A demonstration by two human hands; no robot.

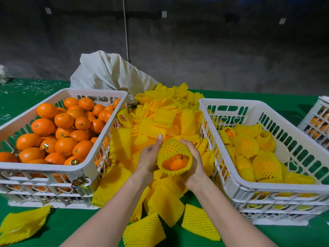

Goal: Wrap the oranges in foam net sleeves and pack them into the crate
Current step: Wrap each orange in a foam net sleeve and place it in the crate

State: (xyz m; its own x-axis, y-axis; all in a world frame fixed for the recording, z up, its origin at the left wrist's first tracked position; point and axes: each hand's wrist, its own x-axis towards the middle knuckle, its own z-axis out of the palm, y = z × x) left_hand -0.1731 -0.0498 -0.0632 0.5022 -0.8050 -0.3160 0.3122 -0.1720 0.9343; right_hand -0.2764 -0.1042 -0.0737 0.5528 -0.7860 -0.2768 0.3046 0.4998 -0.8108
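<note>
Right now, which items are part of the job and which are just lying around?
Job: left hand, right hand, half-sleeved orange, crate of bare oranges, pile of foam sleeves, crate of wrapped oranges.
Lying about: white woven sack, third crate at far right, white scraps on the green cloth.

The crate of bare oranges stands left, the crate of wrapped oranges right; the pile of foam net sleeves lies between, a woven sack behind it.

Bright orange oranges, yellow net-patterned foam sleeves, white slotted crates, green table cover
</note>
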